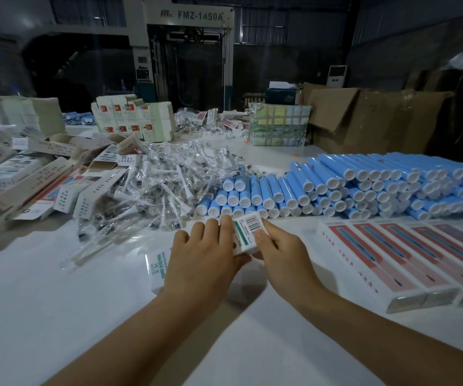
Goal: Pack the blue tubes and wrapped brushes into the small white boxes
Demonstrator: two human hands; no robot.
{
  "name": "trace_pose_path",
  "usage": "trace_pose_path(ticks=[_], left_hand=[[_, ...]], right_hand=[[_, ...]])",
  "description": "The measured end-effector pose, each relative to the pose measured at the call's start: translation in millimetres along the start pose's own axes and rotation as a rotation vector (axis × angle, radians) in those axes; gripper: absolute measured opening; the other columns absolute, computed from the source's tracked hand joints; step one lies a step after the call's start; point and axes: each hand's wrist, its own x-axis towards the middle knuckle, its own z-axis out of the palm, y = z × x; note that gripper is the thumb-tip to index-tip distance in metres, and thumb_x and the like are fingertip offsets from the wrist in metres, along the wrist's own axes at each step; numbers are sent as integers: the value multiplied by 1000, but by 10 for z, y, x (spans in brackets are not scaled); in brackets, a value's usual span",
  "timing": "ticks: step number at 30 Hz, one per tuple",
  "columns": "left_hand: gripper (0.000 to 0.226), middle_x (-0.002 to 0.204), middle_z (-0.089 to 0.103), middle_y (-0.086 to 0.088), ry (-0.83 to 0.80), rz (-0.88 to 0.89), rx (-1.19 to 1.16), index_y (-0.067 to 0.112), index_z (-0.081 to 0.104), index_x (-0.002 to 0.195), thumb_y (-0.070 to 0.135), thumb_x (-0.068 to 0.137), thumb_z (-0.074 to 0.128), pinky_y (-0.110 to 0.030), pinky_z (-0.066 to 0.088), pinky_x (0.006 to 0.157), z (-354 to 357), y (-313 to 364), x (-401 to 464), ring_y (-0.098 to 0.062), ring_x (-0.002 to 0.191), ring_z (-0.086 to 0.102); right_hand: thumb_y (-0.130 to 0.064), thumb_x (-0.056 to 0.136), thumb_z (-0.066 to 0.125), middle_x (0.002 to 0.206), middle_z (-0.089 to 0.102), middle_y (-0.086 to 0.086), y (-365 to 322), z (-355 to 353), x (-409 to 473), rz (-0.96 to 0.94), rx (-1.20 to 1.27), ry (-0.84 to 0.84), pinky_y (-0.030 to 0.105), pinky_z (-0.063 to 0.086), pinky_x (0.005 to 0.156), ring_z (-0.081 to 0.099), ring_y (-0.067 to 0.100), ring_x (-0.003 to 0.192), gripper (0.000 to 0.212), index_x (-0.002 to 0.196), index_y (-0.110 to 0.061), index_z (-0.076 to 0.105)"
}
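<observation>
Holding a small white cardboard box [245,235] between both hands above the white table [57,302].
Heaped clear-wrapped brush heads [152,188] lie left; the left hand [205,254] grips the box, the right hand [283,253] pinches its barcode end; stacked blue plastic tubes [350,188] lie right.

1 head camera looks forward and down, close over the white table [57,302], toward the dim hall.

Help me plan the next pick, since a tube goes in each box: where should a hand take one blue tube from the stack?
Take a top-row blue tube near its white cap, coming from above and the near side. The caps face the person, and top-row tubes lie free; lower ones are wedged, likely toppling neighbours.
</observation>
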Motion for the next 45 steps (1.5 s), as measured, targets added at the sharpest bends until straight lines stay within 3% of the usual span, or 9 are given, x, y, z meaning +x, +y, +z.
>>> trace_pose_path(ticks=[7, 19, 22, 25, 29, 31, 36, 42, 45], left_hand=[[94, 121, 58, -8, -13, 17, -27, 8, 40, 141, 67, 82, -6, -38, 44, 80, -12, 2, 16, -25, 102, 57], [77, 134, 43, 0, 91, 23, -105, 18, 15, 147, 66, 88, 18, -31, 37, 84, 51, -62, 108, -20, 117, 46], [73, 113, 53, 3, 190, -24, -553, 21, 38, 137, 70, 86, 18, -25, 35, 67, -109, -187, 193, -15, 98, 55], [56, 84, 68, 4, 266, -256, -1472, 27, 64, 101, 70, 86, 31, -17, 45, 60, -265, -295, 235, -4, 77, 66], [63, 101, 73, -10, -148, -657, -2160, 23, 59, 116, 69, 85, 28, -44, 55, 71, -158, -273, 246, -27, 92, 70], [66, 106, 70, -16, -259, -731, -2209, 18, 53, 123, 68, 87, 30, -51, 54, 82, -103, -160, 199, -34, 97, 68], [49, 82, 75, -6, -264, -718, -2148, 22, 61, 96, 61, 92, 32, -30, 56, 52, -43, 31, 150, -22, 74, 73], [43, 79, 74, -4, -328, -758, -2053, 25, 60, 93, 61, 91, 36, -30, 57, 52, -69, 52, 112, -21, 71, 72], [49, 86, 75, -6, -318, -760, -2030, 25, 63, 96, 63, 91, 33, -36, 59, 69, -69, 44, 114, -23, 78, 72]], right_hand=[[-13, 97, 52, 96, 66, -16, -3, -20, 63, 126, 287, -40, 20, 56, 65, 68, 0, 85, 45, 140, -23, 47], [-35, 100, 41, 87, 73, -4, -84, -51, 68, 59, 384, -95, 27, 57, 61, 69, 12, 75, 36, 134, -30, 53], [-36, 100, 36, 98, 70, 3, -143, -103, 106, -8, 451, -27, 26, 52, 59, 67, 13, 76, 39, 134, -22, 50], [-40, 95, 45, 104, 64, 1, -150, -144, 109, -40, 364, 2, 27, 50, 64, 62, 10, 78, 24, 118, -46, 48], [-52, 79, 44, 85, 61, -17, -180, -69, 34, -130, 182, -124, 12, 48, 60, 59, -3, 73, 34, 112, -59, 41], [-56, 80, 46, 90, 58, -18, -200, 15, -6, -150, 130, -206, 13, 51, 62, 62, -2, 81, 38, 116, -62, 37], [-54, 86, 54, 107, 42, -21, -225, 80, -41, -159, -102, -183, 12, 49, 70, 55, -3, 95, 57, 139, -44, 36], [-50, 83, 61, 107, 43, -16, -217, 63, -44, -129, -169, -169, 25, 54, 82, 56, 5, 101, 61, 139, -38, 40], [-43, 86, 62, 103, 44, -19, -220, 44, -22, -133, -175, -152, 17, 52, 72, 57, 4, 95, 55, 137, -37, 42]])
